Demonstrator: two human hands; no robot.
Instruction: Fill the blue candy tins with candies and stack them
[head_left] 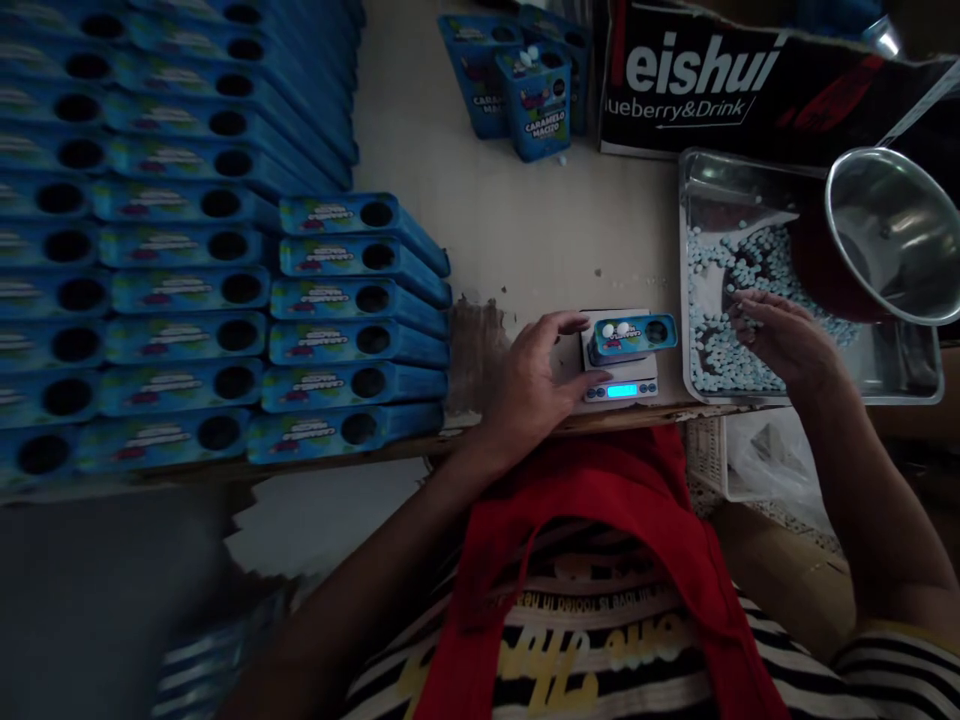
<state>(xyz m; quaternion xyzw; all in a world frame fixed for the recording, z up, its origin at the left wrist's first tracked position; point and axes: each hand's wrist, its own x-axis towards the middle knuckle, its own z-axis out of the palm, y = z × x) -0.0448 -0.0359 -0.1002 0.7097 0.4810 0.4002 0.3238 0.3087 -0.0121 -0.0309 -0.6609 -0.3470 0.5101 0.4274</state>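
A small digital scale (622,391) with a lit blue display sits at the table's front edge. On it stands a blue candy box (636,342) with a dark round hole and two white candies lying on its top. My left hand (536,375) rests at the left of the scale, thumb and fingers spread apart near the box. Over a metal tray (685,270) of small pale candies (731,365) is my right hand (780,335), its fingertips pinched together. What they hold, if anything, is too small to make out.
Stacked blue boxes (322,340) fill the table's left side. Several filled boxes (541,110) stand at the back, beside a black carton (690,90). A metal bowl (892,235) tilts over the tray's right part. Loose candy bits lie on the tabletop.
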